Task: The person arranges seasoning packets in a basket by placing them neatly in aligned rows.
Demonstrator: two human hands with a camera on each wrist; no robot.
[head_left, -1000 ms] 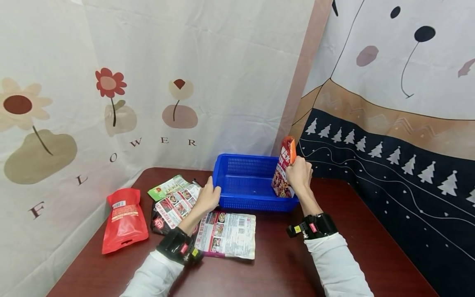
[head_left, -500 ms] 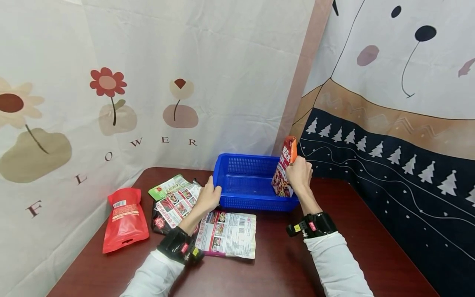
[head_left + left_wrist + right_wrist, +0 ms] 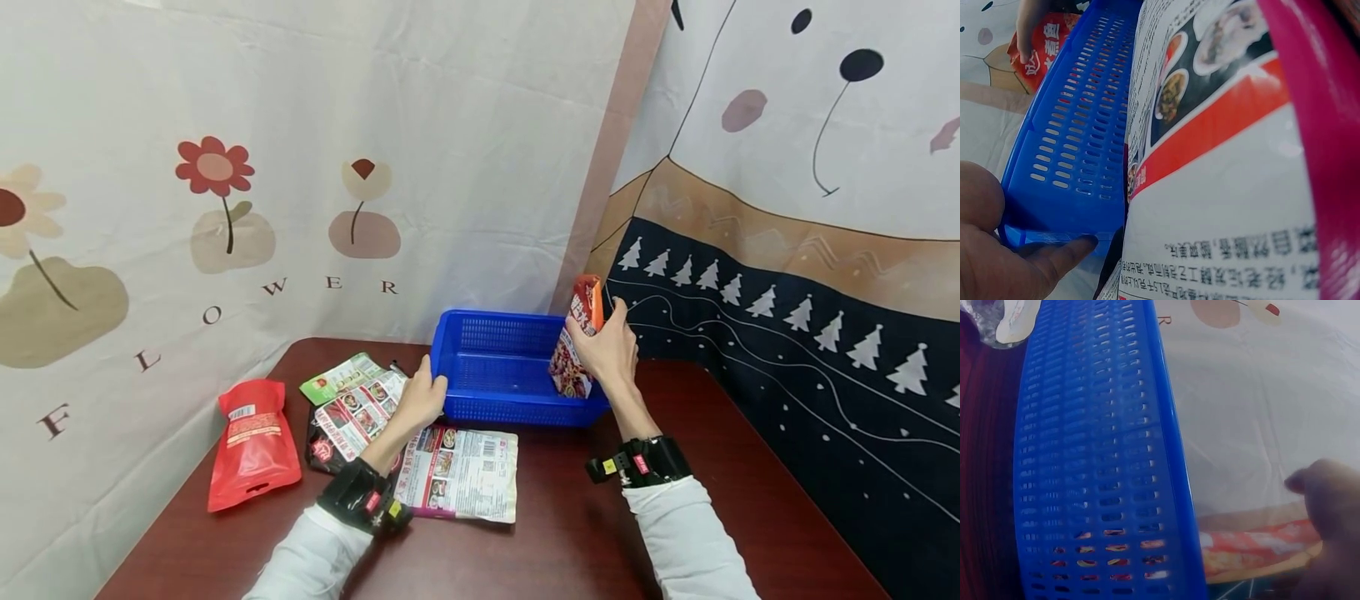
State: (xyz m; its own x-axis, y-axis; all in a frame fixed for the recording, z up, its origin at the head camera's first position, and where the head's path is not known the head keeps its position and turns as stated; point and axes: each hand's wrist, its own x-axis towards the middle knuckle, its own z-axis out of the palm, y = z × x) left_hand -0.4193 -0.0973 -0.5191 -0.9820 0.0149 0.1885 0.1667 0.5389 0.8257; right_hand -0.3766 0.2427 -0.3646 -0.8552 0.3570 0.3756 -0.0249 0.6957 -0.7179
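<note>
A blue plastic basket [image 3: 487, 411] with slotted walls stands at the back of the table. My left hand [image 3: 422, 397] grips its left end, thumb over the rim and fingers [image 3: 1063, 256] beneath, as the left wrist view shows. A red food packet [image 3: 576, 354] with an orange side stands upright inside, against the basket's right end. Beside it is my right hand [image 3: 611, 346], thumb and index finger spread apart, the thumb overlapping the packet's front in the head view. In the right wrist view the packet [image 3: 1254, 550] shows above the rim and partly through the slots.
Left of the basket lie a green packet [image 3: 341, 379] and a black-edged packet [image 3: 356, 417], overlapping. A white packet with a purple edge [image 3: 468, 475] lies in front of the basket. Further left is a red pouch [image 3: 255, 442]. Printed curtains [image 3: 480, 167] hang behind the table.
My right hand has loosened from the packet's upper edge, its fingers spreading and the wrist shifting slightly right. The packet stays standing in the basket. My left hand has not moved.
</note>
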